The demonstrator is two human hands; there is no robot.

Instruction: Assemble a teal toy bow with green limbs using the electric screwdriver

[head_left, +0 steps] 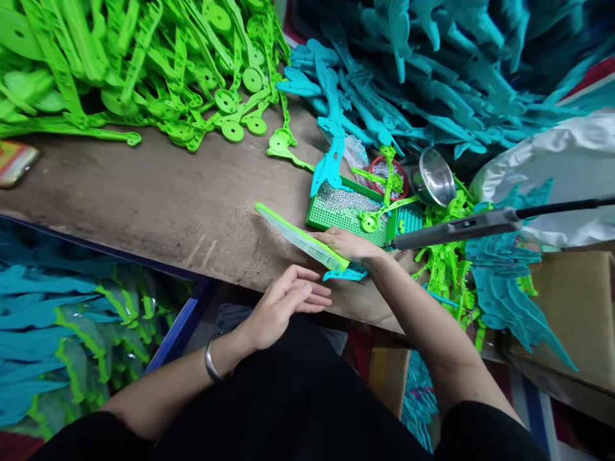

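My right hand [343,243] grips a long plastic piece with a bright green edge and a clear panel [305,244], tilted above the bench. At its near end a blue plastic part [346,275] shows below my wrist; how the two join is hidden. My left hand [281,304], fingers stretched out, is held in front of the piece with nothing in it. Just beyond my right hand stands a green perforated basket [314,214] of small metal screws. Another blue part [329,168] leans over its left edge.
Green plastic parts [144,70] are heaped at the back left, blue ones [423,89] at the back right. A grey power screwdriver [456,228] on a cord lies beside my right forearm. Near it are a metal bowl [435,179] and a red-rimmed basket [403,186]. Finished-looking pieces [52,320] pile up lower left.
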